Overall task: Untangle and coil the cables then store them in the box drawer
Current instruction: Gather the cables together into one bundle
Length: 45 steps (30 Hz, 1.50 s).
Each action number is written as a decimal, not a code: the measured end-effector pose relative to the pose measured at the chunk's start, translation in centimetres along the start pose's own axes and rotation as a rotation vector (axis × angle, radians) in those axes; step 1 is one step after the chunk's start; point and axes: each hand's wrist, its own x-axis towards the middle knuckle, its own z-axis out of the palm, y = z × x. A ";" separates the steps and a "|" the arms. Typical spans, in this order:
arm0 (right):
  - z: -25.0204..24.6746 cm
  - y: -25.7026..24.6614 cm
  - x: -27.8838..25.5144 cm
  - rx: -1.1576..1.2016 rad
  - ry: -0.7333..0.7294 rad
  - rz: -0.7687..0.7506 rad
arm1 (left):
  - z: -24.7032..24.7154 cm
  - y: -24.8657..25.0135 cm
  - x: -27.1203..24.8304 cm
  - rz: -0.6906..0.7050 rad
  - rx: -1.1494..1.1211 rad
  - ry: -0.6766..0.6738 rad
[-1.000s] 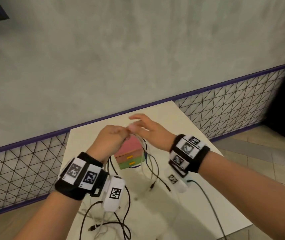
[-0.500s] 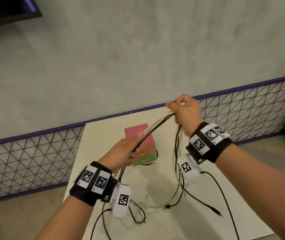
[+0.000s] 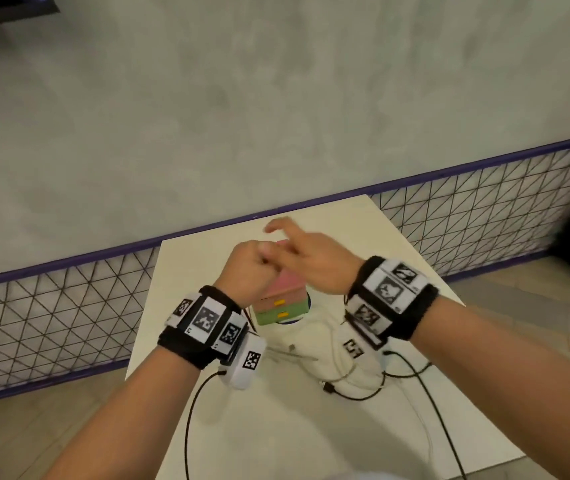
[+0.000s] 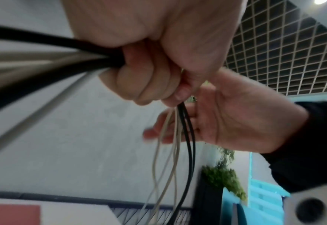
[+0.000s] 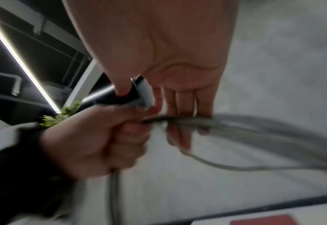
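My left hand is a fist round a bundle of black and white cables, held above the table. In the left wrist view the strands hang down out of the fist. My right hand is against the left one with its fingers straight; in the right wrist view a blurred loop of cable runs across its fingertips. More slack, black and white, lies on the table. The box drawer, pink on top and green below with yellow handles, stands under my hands with its drawers closed.
The white table stands against a grey wall with a purple-edged mesh fence. Black leads from the wrist cameras trail over the table's near part. Floor lies to the left and right of the table.
Half a second ago my right hand held the cables stretched up to the right. It has swung back to the left fist, and the cable between them is now slack.
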 end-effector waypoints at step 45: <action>8.3 6.4 -6.3 -0.081 0.054 -0.276 | 3.7 -7.2 -6.2 -1.005 -1.352 0.171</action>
